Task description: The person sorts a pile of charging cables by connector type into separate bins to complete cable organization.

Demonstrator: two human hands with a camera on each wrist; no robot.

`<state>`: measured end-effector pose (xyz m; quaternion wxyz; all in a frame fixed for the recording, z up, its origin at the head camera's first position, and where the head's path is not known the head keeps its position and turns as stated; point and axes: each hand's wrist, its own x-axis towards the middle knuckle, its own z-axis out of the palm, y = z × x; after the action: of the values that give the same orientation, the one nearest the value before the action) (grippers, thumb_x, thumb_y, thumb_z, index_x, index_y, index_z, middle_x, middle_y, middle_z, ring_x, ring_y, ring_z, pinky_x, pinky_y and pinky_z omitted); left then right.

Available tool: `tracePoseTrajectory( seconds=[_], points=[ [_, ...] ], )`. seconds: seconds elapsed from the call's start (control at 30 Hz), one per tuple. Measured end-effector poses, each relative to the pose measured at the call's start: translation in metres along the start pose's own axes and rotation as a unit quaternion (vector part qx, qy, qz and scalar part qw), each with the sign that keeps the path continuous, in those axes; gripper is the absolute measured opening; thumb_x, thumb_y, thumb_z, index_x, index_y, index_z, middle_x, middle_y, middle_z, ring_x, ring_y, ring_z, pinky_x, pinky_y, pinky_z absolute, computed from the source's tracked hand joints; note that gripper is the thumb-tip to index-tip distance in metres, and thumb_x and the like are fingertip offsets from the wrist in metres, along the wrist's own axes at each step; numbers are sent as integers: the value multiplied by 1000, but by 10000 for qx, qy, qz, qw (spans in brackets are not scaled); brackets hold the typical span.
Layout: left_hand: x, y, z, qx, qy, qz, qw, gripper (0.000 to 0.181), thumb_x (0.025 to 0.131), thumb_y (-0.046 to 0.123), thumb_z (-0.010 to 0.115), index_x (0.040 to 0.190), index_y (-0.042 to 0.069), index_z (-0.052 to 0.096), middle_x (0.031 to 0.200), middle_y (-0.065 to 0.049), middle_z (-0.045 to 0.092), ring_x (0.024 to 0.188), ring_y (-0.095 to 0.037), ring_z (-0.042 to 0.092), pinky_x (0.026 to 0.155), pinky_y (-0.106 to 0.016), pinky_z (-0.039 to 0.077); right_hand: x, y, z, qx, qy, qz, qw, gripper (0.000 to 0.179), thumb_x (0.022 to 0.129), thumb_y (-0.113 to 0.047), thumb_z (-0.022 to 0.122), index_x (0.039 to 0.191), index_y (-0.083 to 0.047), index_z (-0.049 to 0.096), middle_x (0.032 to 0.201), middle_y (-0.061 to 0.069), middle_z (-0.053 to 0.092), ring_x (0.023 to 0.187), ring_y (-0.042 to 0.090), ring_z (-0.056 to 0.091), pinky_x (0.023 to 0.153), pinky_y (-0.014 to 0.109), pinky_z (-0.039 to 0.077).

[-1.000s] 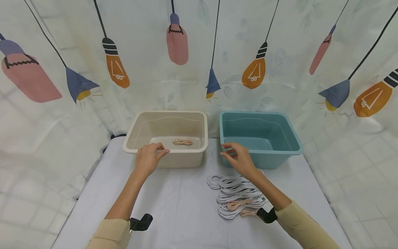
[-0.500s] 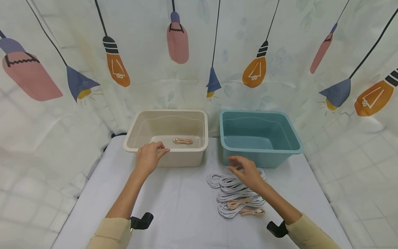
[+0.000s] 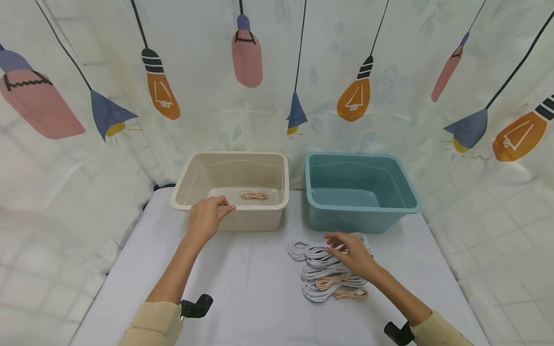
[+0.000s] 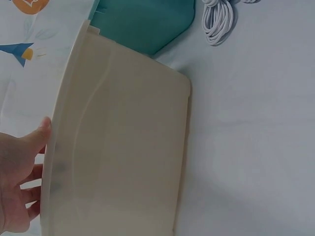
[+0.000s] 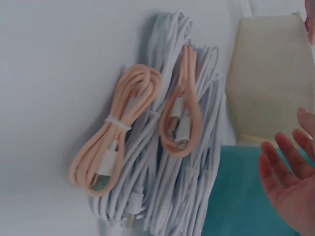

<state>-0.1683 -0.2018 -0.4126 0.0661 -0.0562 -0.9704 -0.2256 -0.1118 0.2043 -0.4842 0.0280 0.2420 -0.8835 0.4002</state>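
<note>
R hand (image 3: 352, 253), fingers apart w/ nothing held, is nearer: cable pile (image 3: 320, 273), coils' long axis approx. L–R, lies on bench (image 3: 259, 288) just under it; L hand (image 3: 205, 218) loose at beige tub (image 3: 251, 222).

Smooth plastic bins (image 3: 242, 220), matt rubbery cables (image 5: 140, 83), creased cloth table cover (image 3: 255, 288)

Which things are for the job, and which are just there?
Part of the job, it seems:
rectangular beige plastic bin
rectangular teal plastic bin
coiled white cables
coiled peach cables
left hand
right hand

Just there, probably:
smooth white tablecloth
pale lamp-printed fabric backdrop
black wrist cameras
</note>
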Motion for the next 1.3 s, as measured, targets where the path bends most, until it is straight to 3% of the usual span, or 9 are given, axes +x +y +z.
tracePoseTrajectory(
  seconds=[0.33, 0.57, 0.73, 0.97, 1.3],
  points=[
    [2, 1, 1, 18, -40, 3, 10000, 25, 101, 32, 72, 101, 8, 74, 88, -16, 73, 90, -41, 67, 94, -65, 47, -17, 18, -5, 124, -861, 69, 9962, 28, 98, -13, 77, 122, 1, 71, 102, 7, 75, 90, 17, 71, 75, 28, 61],
    [2, 1, 1, 3, -37, 13, 10000, 25, 101, 31, 71, 101, 7, 74, 92, -18, 75, 93, -43, 68, 95, -65, 46, -27, 29, -3, -40, -1255, 34, 9921, 28, 97, -21, 79, 118, -3, 73, 109, 8, 76, 92, 14, 70, 75, 27, 59],
    [1, 1, 0, 31, -21, 17, 10000, 25, 101, 31, 72, 101, 7, 73, 92, -18, 74, 93, -43, 68, 94, -65, 47, -34, 35, -1, -71, -1323, 15, 9912, 27, 94, -20, 82, 113, -3, 74, 105, 7, 77, 88, 9, 68, 73, 27, 59],
    [1, 1, 1, 39, -42, -12, 10000, 25, 101, 32, 71, 102, 7, 74, 92, -17, 74, 92, -42, 67, 95, -66, 46, -41, 38, 2, 135, -1524, 316, 9877, 29, 92, -20, 83, 112, 0, 74, 103, 8, 77, 90, 7, 69, 75, 27, 60],
    [1, 0, 2, 20, -29, -2, 10000, 25, 101, 32, 71, 102, 7, 73, 93, -17, 74, 90, -41, 67, 96, -65, 46, -48, 44, 6, 239, -1353, 177, 9904, 18, 93, -19, 82, 102, -5, 77, 94, -1, 75, 87, 0, 64, 72, 25, 59]
  ],
)
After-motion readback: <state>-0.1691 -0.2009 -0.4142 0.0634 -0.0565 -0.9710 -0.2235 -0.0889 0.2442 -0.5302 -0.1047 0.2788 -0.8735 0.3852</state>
